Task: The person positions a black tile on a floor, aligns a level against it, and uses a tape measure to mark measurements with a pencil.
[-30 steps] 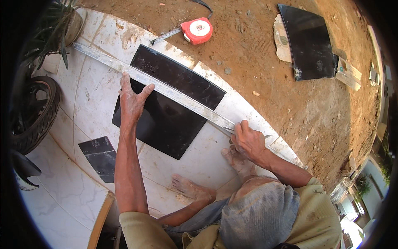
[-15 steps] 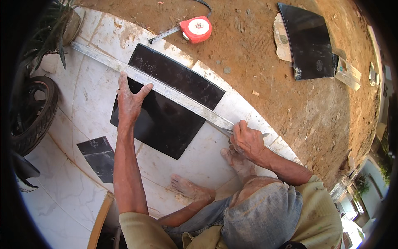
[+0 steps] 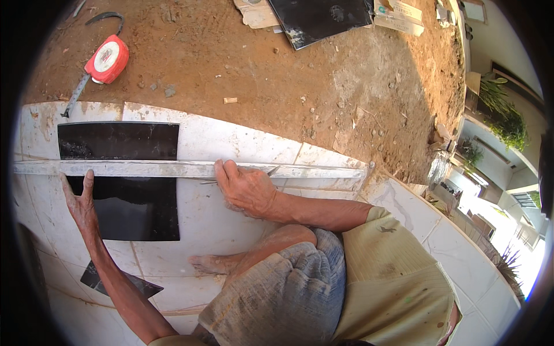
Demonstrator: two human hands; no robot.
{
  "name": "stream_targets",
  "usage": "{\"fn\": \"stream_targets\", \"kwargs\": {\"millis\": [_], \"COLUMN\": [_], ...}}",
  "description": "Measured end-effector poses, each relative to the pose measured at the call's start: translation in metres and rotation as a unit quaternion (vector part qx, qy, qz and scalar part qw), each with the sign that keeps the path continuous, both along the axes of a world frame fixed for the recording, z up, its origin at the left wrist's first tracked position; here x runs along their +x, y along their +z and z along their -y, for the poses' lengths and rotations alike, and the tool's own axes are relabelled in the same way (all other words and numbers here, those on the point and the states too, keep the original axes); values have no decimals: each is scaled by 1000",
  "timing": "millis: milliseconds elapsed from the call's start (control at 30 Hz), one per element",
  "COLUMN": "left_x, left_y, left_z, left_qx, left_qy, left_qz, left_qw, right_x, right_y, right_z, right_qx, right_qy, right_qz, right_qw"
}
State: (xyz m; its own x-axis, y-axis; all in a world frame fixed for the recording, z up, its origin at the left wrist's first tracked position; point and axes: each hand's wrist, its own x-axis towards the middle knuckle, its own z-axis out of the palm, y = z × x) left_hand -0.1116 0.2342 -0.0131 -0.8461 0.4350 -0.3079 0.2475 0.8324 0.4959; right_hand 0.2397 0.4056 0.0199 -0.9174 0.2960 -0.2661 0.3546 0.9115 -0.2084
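Note:
A long whitish metal straightedge lies across a black tile, and a strip of black tile shows beyond it. My left hand is open, thumb and forefinger spread, their tips against the straightedge's near edge over the tile's left part. Farther right, off the black tile, my right hand is closed by the straightedge. From its fist pokes a thin pointed metal tool; the fingers hide most of it.
Beyond the white tiled floor's edge, a red and white tape measure lies on the dirt, its blade partly out. Another black tile rests on cardboard at the back. Near my left forearm lies a smaller black tile piece.
The view has turned and shifted right, so the straightedge now runs level across it. Both hands keep their places at the straightedge, the right still closed on the pointed tool.

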Motion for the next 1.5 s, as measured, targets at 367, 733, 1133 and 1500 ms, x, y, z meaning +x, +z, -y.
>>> {"fn": "stream_targets", "kwargs": {"millis": [367,733,1133,1500], "left_x": [-11,-10,1,0], "left_y": [2,-2,11,5], "left_z": [6,4,-5,3], "left_qx": [-6,4,77,55], "left_qy": [-61,-49,16,-5], "left_qz": [-22,-1,49,3], "left_qw": [998,999,996,998], "right_x": [80,95,90,-3], "right_y": [7,1,4,32], "right_z": [-19,-19,-25,-94], "right_qx": [1,-37,-97,-176], "right_qy": [-134,-60,-90,-36], "right_qz": [49,96,130,51], "right_qw": [990,993,983,982]}}
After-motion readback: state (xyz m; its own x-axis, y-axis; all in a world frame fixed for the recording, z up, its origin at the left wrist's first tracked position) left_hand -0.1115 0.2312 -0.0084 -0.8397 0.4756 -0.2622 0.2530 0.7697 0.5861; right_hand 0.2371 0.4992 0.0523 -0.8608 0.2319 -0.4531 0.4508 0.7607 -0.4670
